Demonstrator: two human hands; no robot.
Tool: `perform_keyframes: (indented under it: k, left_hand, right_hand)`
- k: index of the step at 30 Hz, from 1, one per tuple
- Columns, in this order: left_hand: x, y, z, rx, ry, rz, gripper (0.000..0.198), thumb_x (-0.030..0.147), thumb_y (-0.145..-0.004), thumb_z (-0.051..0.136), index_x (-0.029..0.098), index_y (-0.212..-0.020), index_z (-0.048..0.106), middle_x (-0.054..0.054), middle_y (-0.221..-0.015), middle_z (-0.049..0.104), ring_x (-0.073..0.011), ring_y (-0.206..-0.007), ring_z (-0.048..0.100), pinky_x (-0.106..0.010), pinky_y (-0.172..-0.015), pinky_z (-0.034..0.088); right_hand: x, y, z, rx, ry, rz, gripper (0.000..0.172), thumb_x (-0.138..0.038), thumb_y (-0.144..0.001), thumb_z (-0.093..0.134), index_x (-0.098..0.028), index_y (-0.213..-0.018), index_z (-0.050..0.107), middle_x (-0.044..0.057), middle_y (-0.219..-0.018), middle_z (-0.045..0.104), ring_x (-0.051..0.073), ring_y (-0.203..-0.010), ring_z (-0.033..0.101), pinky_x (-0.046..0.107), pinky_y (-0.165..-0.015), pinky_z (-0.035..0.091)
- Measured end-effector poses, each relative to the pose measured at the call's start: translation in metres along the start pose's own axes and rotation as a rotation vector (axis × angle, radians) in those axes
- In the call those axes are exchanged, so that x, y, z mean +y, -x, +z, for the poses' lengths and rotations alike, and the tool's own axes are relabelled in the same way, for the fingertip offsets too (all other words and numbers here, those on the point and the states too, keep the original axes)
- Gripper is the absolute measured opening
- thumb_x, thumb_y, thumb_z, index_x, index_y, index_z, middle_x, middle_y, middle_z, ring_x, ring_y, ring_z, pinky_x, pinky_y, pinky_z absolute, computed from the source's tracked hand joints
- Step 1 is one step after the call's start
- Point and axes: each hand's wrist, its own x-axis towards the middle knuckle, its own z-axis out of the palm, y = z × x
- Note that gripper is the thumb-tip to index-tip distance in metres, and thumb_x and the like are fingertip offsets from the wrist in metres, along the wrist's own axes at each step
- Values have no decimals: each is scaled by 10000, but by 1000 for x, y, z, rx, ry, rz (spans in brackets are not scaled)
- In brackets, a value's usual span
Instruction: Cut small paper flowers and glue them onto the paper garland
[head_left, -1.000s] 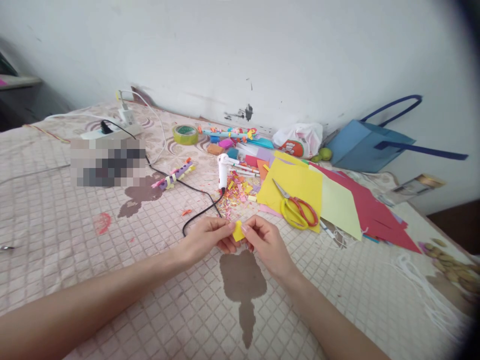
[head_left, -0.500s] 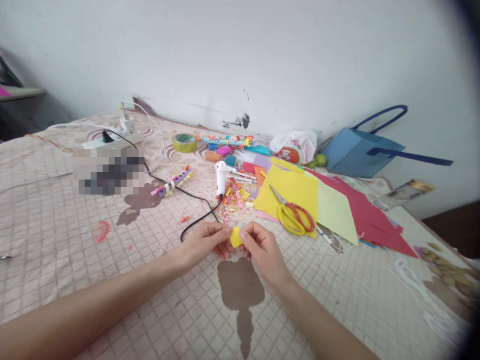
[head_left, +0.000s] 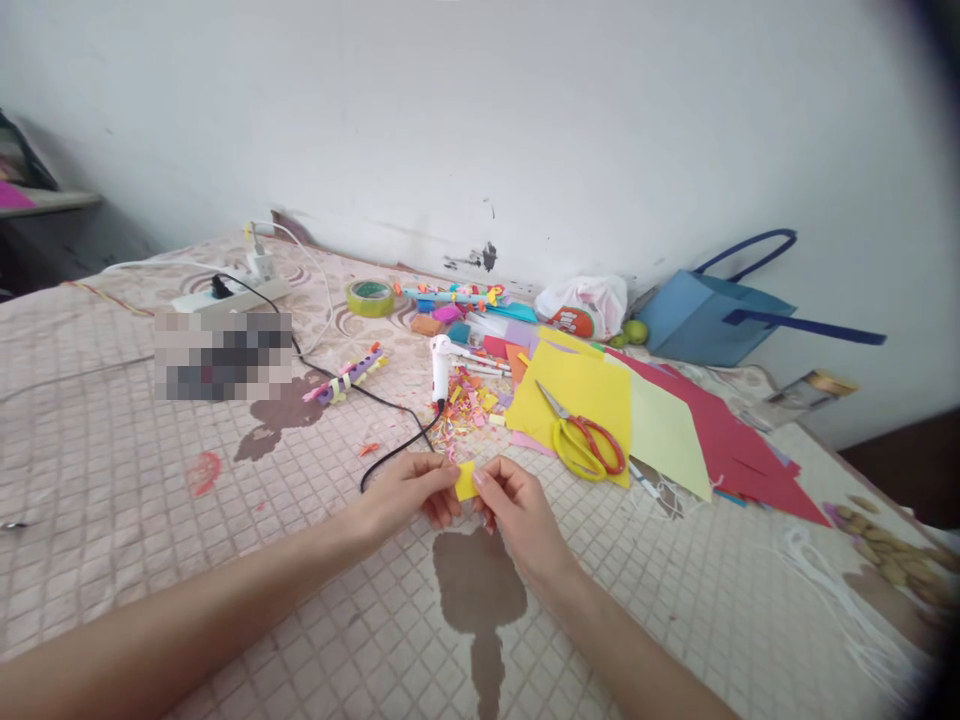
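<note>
A small yellow piece of paper [head_left: 466,481] is pinched between both hands above the patterned tablecloth [head_left: 375,640]. My left hand [head_left: 421,490] grips its left edge, thumb on top. On the opposite edge, the thumb and fingers of my right hand [head_left: 511,500] are closed on the same piece. Beyond the hands lie a white glue gun [head_left: 439,372] with a black cord and a heap of coloured paper scraps [head_left: 469,405]. Scissors with red and yellow handles [head_left: 585,440] rest on a yellow sheet [head_left: 592,375] to the right.
Further back are a green tape roll [head_left: 370,297], a decorated purple stick [head_left: 349,378], a power strip [head_left: 232,293] and a blue bag [head_left: 709,315]. Red sheets [head_left: 720,440] and white string [head_left: 840,590] lie at right. A black cord runs close by my left hand.
The view has shifted slightly, so the table's things appear a little lower. Both hands still hold the yellow piece, which now looks flatter and turned a little.
</note>
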Motion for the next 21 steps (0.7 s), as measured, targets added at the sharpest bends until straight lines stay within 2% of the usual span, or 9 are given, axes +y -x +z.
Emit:
perform_keyframes:
  k: [6,12,18,21]
  left_hand:
    - [-1,-1,-4,79,-209,139,319,418,-802,503,141,-645,519,17,-565,537,-92,-520,499,-205,-524,397]
    - [-3,-1,-8,-53,-383,152,341,443,-831,455,150,-682,547,13,-592,534,-101,-542,494,-202,-509,371]
    - [1,-1,-8,76,-395,206,366,459,-844,421,165,-637,488,31,-531,488,-90,-485,439,-196,-462,336]
    - [2,-1,-8,17,-379,194,330,461,-818,472,157,-702,522,21,-587,526,-93,-516,471,-196,-477,356]
  right_hand:
    - [-3,0,0,-89,-34,60,265,-405,-830,547,-180,-701,488,-45,-580,512,68,-450,418,182,-418,347]
    - [-10,0,-7,-188,10,92,275,-421,-822,547,-173,-709,509,-47,-569,507,65,-447,424,184,-426,339]
    - [-9,-1,-10,-194,43,135,255,-378,-787,593,-170,-667,509,-35,-559,555,65,-423,428,188,-420,333]
    - [-7,-2,-8,-127,-24,96,243,-376,-798,582,-171,-682,521,-30,-589,554,71,-452,436,193,-433,352]
